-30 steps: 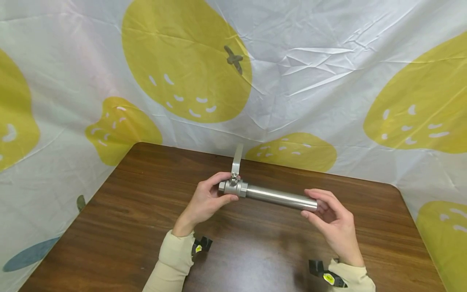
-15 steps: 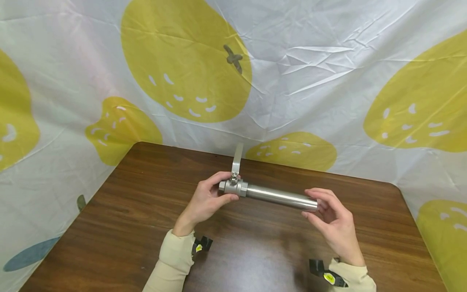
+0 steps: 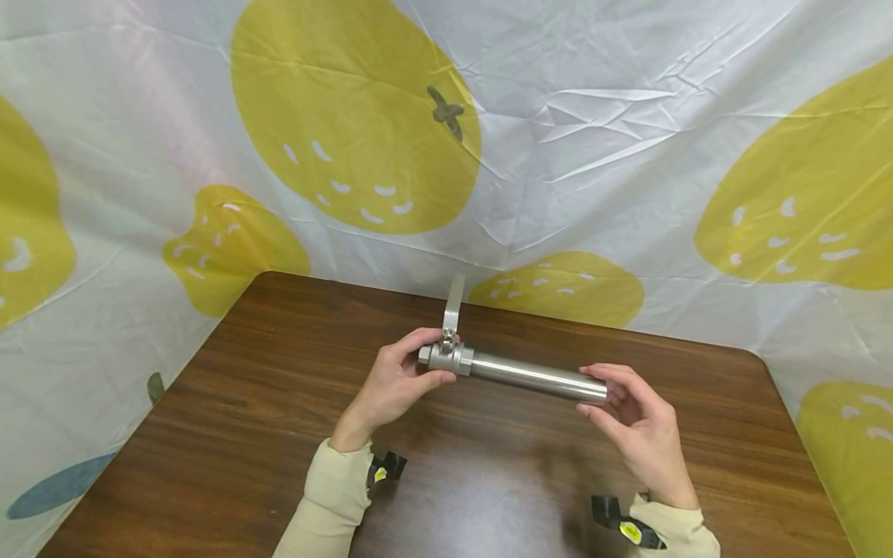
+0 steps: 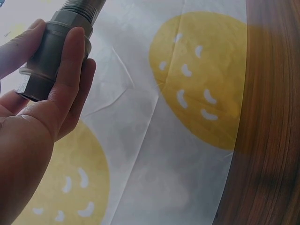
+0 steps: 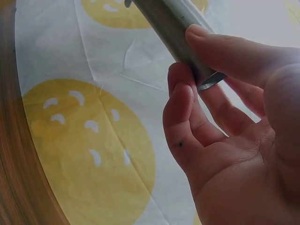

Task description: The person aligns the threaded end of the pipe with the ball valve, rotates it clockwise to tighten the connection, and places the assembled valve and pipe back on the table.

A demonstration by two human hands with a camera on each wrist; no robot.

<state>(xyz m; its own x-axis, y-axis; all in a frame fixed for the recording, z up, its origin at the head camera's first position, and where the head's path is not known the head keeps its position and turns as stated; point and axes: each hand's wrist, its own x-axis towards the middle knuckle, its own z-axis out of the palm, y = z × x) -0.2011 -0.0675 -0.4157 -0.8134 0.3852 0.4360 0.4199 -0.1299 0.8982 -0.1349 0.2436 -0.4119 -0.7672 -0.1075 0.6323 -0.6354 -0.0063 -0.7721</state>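
Note:
A silver ball valve (image 3: pixel 446 357) with a long flat lever handle (image 3: pixel 453 306) is joined to a smooth steel pipe (image 3: pixel 533 375). My left hand (image 3: pixel 394 387) grips the valve body between thumb and fingers, and the lever rises away from me above it. In the left wrist view, pipe threads (image 4: pixel 79 7) show beyond the valve's hex end. At the pipe's free end, my right hand (image 3: pixel 642 422) pinches the tube between thumb and fingers. The right wrist view shows the pipe's rim (image 5: pixel 212 81) in front of the palm. Both parts are held above the table.
A brown wood-grain table (image 3: pixel 279 372) with rounded far corners lies below. White cloth (image 3: pixel 593 178) printed with yellow fruit hangs behind and at the sides, close to the table's edges. Black straps with small camera mounts (image 3: pixel 628 527) sit on both wrists.
The right hand's fingers shift very slightly at the pipe's end. The left hand and the valve stay in place.

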